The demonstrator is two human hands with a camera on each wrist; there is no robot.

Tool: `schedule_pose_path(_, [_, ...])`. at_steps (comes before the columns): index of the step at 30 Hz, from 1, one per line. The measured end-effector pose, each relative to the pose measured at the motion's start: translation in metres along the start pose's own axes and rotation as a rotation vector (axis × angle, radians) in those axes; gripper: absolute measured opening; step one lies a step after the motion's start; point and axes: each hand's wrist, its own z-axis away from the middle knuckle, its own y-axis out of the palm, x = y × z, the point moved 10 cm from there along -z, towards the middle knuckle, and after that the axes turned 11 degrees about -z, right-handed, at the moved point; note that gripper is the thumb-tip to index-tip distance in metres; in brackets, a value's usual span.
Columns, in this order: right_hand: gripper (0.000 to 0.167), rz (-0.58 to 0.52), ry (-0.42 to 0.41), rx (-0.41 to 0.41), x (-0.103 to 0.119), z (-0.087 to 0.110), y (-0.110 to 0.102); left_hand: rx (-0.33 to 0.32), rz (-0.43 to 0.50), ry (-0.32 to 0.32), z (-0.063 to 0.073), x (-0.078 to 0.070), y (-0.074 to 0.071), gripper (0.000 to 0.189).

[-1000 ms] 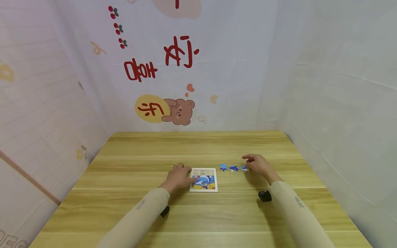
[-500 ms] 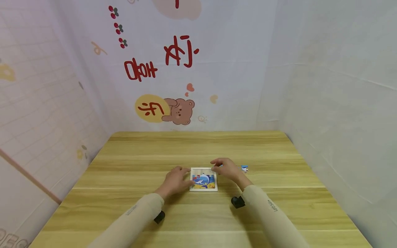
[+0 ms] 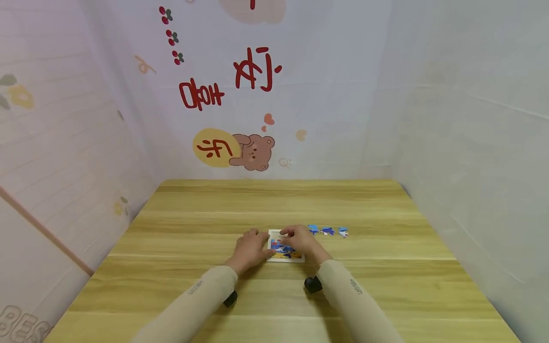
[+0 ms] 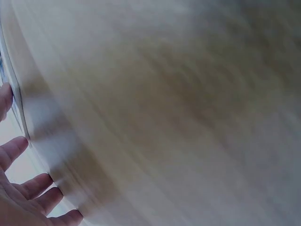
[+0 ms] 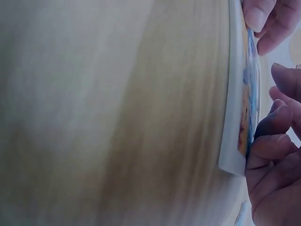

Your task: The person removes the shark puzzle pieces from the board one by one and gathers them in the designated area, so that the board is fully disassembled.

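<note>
A white-framed jigsaw puzzle tray (image 3: 286, 260) lies on the table, its picture showing a dolphin in blue water over yellow sand. My left hand (image 3: 249, 248) rests at its left side, fingers spread along the edge and thumb over the lower left corner. My right hand (image 3: 301, 239) is over the tray's upper right, index finger and thumb reaching to the upper part of the picture. In the right wrist view its fingers (image 5: 273, 148) are bent close at the frame's edge. I cannot tell whether a piece is between its fingertips.
Three loose blue jigsaw pieces lie in a row right of the tray: a left piece (image 3: 313, 229), a middle piece (image 3: 328, 231) and a right piece (image 3: 343, 232). White printed cloth walls (image 3: 334, 143) enclose the wooden table (image 3: 240, 205) at the back and sides.
My right hand has moved left from beside the rightmost loose piece to over the tray. My left hand has stayed at the tray's left edge. The head view has shifted slightly.
</note>
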Motion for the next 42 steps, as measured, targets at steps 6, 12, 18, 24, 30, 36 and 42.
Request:
schedule_pose_path(6, [0.024, 0.062, 0.003, -0.004, -0.004, 0.001, -0.002, 0.007, -0.020, -0.008, -0.004, 0.000, 0.004, 0.056])
schedule_pose_path(12, [0.024, 0.111, 0.010, 0.006, -0.004, 0.001, 0.000, 0.037, -0.024, -0.010, -0.005, -0.002, 0.006, 0.056])
schedule_pose_path(18, [0.028, 0.018, 0.027, -0.016, -0.010, 0.003, -0.007, 0.046, -0.024, -0.013, -0.006, -0.003, 0.006, 0.055])
schedule_pose_path(24, [0.028, -0.060, 0.069, -0.075, -0.024, 0.009, -0.030, 0.049, 0.002, -0.038, -0.005, -0.004, 0.005, 0.056])
schedule_pose_path(30, [0.025, 0.009, 0.086, -0.126, -0.036, 0.018, -0.049, -0.020, -0.009, 0.046, -0.009, -0.023, -0.001, 0.053])
schedule_pose_path(36, [0.025, 0.003, 0.091, -0.106, -0.042, 0.024, -0.049, -0.024, -0.029, 0.097, -0.010, -0.035, 0.003, 0.046])
schedule_pose_path(42, [0.024, 0.019, 0.067, -0.076, -0.038, 0.025, -0.045, -0.030, -0.035, 0.080, -0.012, -0.033, 0.007, 0.045])
